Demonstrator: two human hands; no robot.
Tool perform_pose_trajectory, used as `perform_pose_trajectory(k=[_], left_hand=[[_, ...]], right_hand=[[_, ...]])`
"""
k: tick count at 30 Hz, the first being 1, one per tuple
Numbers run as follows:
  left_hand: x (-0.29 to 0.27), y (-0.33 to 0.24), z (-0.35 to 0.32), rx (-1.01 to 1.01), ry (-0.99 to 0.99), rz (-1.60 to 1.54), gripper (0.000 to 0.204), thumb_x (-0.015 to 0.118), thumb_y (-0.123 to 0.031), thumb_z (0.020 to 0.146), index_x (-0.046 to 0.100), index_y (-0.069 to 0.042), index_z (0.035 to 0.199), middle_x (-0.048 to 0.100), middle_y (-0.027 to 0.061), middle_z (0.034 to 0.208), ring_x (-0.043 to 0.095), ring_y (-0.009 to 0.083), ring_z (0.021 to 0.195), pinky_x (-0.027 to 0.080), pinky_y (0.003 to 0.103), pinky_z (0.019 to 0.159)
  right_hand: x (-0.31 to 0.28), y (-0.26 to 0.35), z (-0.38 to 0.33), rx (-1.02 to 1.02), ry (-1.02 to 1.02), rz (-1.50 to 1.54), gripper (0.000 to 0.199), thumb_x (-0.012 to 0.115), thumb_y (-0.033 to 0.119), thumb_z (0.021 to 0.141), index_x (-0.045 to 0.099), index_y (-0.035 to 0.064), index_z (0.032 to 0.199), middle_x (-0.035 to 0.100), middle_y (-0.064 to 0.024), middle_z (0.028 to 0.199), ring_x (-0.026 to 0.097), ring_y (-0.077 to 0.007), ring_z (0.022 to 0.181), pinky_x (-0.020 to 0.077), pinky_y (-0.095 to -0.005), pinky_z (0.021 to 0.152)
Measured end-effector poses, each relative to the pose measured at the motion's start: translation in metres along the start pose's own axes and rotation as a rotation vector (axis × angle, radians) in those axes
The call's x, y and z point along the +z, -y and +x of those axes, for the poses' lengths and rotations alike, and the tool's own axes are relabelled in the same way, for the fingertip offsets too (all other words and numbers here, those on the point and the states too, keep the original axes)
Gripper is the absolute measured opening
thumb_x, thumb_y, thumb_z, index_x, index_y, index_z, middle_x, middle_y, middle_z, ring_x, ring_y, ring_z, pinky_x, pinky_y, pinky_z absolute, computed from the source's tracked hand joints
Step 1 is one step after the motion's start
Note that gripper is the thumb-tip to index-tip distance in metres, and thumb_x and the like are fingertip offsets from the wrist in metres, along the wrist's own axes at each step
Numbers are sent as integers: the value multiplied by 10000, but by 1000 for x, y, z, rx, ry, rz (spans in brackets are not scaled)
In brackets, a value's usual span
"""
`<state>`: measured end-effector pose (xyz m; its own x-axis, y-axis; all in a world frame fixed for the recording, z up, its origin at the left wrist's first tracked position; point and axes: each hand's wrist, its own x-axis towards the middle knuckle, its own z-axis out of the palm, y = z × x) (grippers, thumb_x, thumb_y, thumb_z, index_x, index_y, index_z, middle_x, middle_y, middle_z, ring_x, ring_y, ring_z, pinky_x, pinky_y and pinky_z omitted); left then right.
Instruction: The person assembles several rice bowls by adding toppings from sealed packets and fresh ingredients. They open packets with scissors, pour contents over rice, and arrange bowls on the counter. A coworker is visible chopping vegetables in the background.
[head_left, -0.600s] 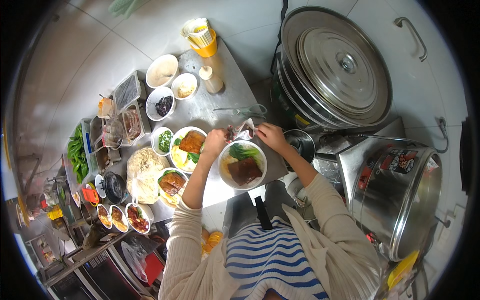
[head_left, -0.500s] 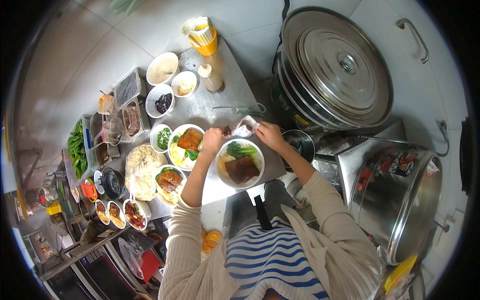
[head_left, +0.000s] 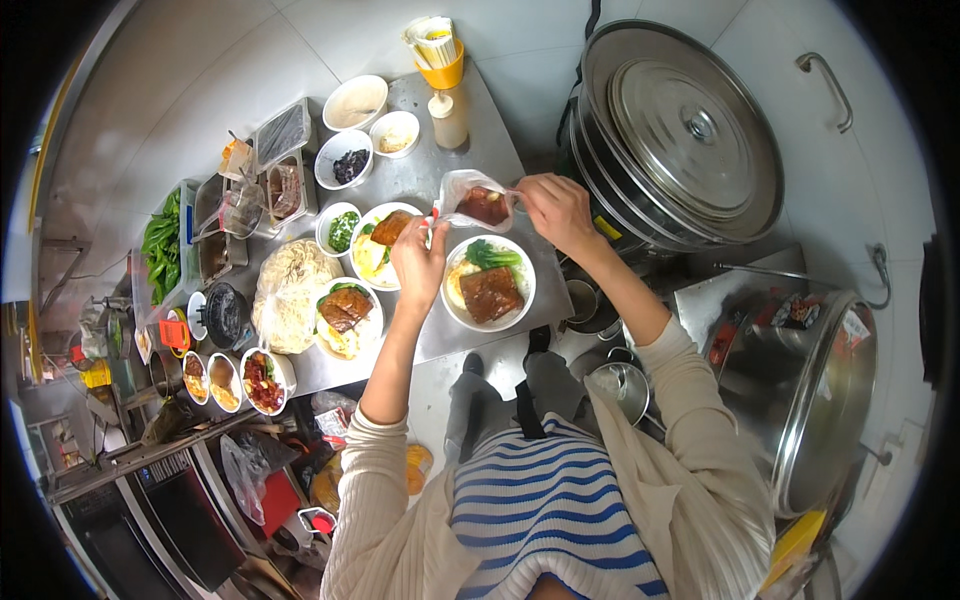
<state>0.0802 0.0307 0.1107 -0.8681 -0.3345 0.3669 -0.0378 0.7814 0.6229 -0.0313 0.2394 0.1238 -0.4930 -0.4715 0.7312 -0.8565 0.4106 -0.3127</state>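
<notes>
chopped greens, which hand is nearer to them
Left. The left hand is somewhat right of the chopped greens; the right hand is much farther right, past the bag.

steel table with filled white bowls

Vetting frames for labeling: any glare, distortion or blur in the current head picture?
Head view: black corners, straight edges bowing near the rim; bright streaks on the steel pot at lower right, pale sheen on the metal table; left hand, right hand and plastic bag fairly sharp; small clutter far left too soft to identify.
</notes>
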Motion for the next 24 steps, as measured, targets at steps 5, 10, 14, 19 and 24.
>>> perform_pose_trajectory(k=[5, 10, 14, 19, 24], left_hand=[[-23, -3, -34, -78, 94, -305, 158, 633, -94, 851, 554, 35, 807, 544, 182, 677, 521, 285, 561, 434, 390, 553], [-27, 6, -92, -229, 315, -488, 173, 608, -105, 865, 550, 46, 800, 568, 218, 684, 575, 361, 608, 440, 403, 553], [-17, 15, -127, -358, 462, -630, 229, 583, -134, 907, 558, 60, 789, 611, 107, 644, 601, 145, 558, 491, 284, 512], [-12, 18, -144, -639, 569, -918, 234, 569, -122, 907, 562, 98, 826, 632, 133, 724, 646, 171, 615, 554, 290, 516], [-8, 18, -145, -810, 569, -1062, 243, 566, -130, 906, 561, 99, 828, 622, 142, 726, 636, 170, 604, 564, 299, 506]], right_hand=[[-19, 50, -21, 231, 136, -61, 84, 603, 98, 807, 548, 51, 850, 610, -113, 770, 603, -320, 689, 470, -406, 593], [-31, 96, -62, 465, 265, -95, 100, 564, 168, 867, 546, 69, 870, 605, -132, 732, 599, -344, 678, 454, -429, 578], [-31, 112, -84, 629, 370, -88, 119, 557, 202, 888, 559, 84, 873, 606, -142, 708, 598, -362, 684, 448, -431, 574], [-28, 112, -88, 749, 528, -93, 150, 562, 241, 886, 576, 95, 852, 613, -134, 721, 595, -372, 687, 450, -452, 583], [-20, 103, -80, 747, 634, -106, 150, 558, 244, 882, 585, 102, 841, 622, -140, 734, 603, -373, 718, 459, -464, 606]])
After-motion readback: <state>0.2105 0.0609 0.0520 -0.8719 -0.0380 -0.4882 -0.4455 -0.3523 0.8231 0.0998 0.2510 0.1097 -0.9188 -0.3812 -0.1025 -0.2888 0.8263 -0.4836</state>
